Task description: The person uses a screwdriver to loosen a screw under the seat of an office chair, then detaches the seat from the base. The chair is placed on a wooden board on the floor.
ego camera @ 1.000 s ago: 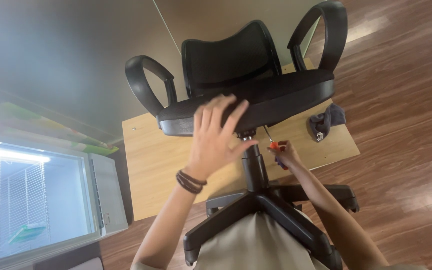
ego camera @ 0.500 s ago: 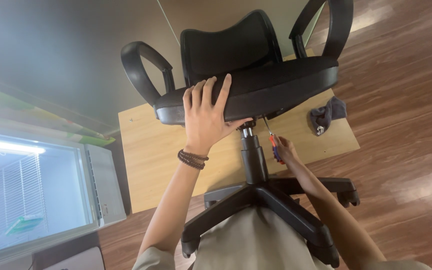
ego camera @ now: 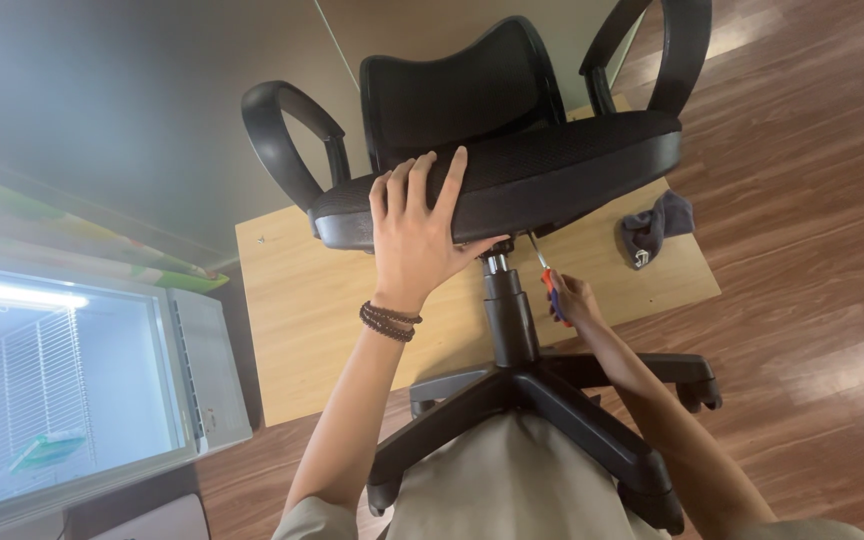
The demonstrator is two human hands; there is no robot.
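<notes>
Two hands at work on a black office chair (ego camera: 512,150) standing on a pale wooden board (ego camera: 352,310) on the floor: my left hand (ego camera: 417,235) lies open, fingers spread, over the front edge of the seat, steadying it, while my right hand (ego camera: 572,300) is closed around a red-and-blue screwdriver (ego camera: 547,280), its tip aimed up under the seat beside the gas column (ego camera: 507,315). I judge a fastening under the seat is being worked; next, the tip must sit squarely before turning.
</notes>
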